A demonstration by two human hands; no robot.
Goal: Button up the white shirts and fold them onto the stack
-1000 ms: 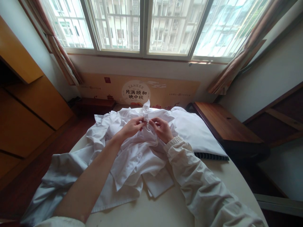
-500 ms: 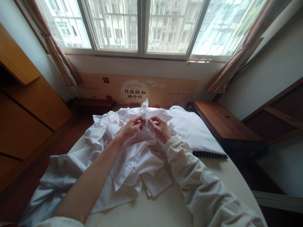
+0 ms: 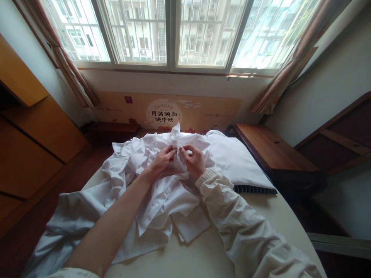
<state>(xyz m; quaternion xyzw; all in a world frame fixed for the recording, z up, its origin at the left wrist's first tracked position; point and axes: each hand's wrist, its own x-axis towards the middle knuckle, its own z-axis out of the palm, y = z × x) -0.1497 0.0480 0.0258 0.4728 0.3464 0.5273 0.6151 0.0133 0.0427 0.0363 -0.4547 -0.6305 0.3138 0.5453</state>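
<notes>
A crumpled white shirt (image 3: 168, 193) with buttons lies among heaped white cloth on a round cream table (image 3: 203, 258). My left hand (image 3: 164, 157) pinches a raised part of the shirt between thumb and fingers. Close beside it on the right, my right hand (image 3: 193, 157) grips the same raised part with its fingertips. A pointed tip of cloth stands up just above both hands. The small detail between the fingertips is too small to make out.
Folded white cloth (image 3: 234, 158) rests on a dark striped item (image 3: 255, 189) at the table's right. Beyond are a wooden bench (image 3: 275, 148) on the right, orange cabinets (image 3: 29, 143) on the left, and a printed banner (image 3: 203, 110) below the window.
Both hands have shifted very slightly, with the right fingers a little more bent at the cloth. The whole view has moved slightly.
</notes>
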